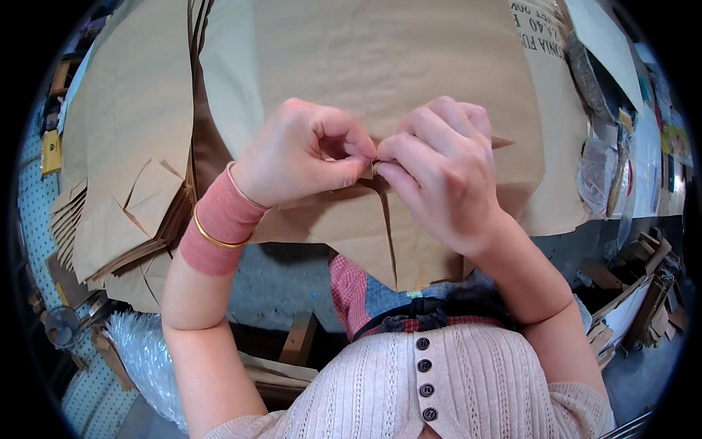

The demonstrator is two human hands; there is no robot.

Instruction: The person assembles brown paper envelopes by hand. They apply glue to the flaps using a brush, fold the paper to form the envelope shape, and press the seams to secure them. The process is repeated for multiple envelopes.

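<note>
A large brown kraft paper bag (395, 66) lies flat in front of me, its folded end (344, 227) reaching over the near table edge. My left hand (303, 150) is closed in a pinch, thumb and forefinger on the paper at the middle of that fold. Right beside it, my right hand (446, 172) pinches the same spot with curled fingers. Both sets of fingertips almost meet there and cover what lies between them. A dark crease runs down the folded end below my hands.
A stack of folded brown paper bags (135, 95) lies at the left. Beneath the bag is a pale paper sheet (227, 66) with a printed sheet edge at right. Clear plastic packets (599, 168) lie far right; a clear plastic bundle (146, 366) sits low left. Cardboard pieces (643, 300) fill the lower right.
</note>
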